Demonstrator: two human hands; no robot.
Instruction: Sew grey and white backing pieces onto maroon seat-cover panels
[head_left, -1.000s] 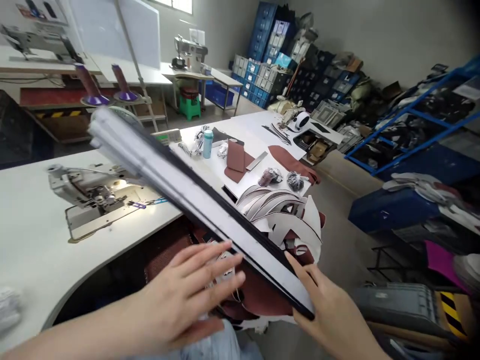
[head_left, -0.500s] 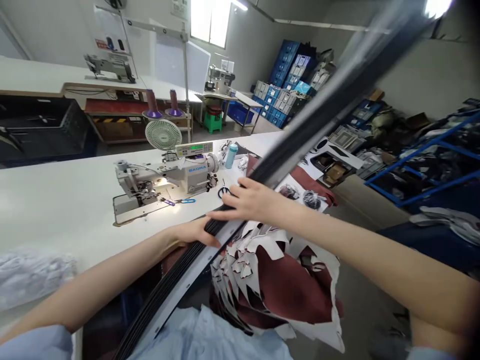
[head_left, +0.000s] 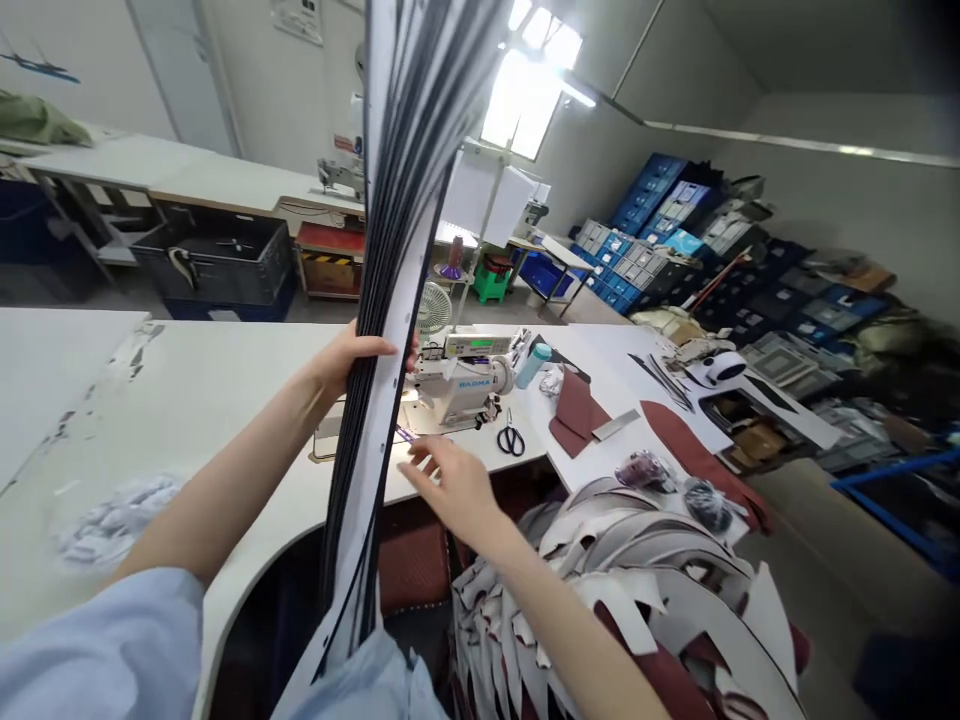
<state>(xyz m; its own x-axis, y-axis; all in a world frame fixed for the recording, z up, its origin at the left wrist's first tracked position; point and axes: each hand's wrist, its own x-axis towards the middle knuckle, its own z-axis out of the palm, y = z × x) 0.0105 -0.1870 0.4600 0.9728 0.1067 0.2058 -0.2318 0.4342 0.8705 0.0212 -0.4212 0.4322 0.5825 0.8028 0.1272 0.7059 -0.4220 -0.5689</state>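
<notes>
Head view: left hand point(head_left: 341, 360) clasps upright strips point(head_left: 367, 430); right hand point(head_left: 454, 485), fingers parted, hovers by the table edge point(head_left: 529, 456).

Strip bundle point(head_left: 384, 240): we're missing the top
Upper edge chops it off, and it's blurry up there. It also blocks part of the sewing machine point(head_left: 466, 392). Cut-piece pile point(head_left: 615, 535) gets clipped at the bottom, and we can't read the wall notice point(head_left: 298, 18).

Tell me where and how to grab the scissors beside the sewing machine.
Grip the scissors by the black handle loops, coming from the near side, probably with the open right hand: the loops face the person, the blades point away, and the left hand is wrapped around the bundle of strips.
</notes>
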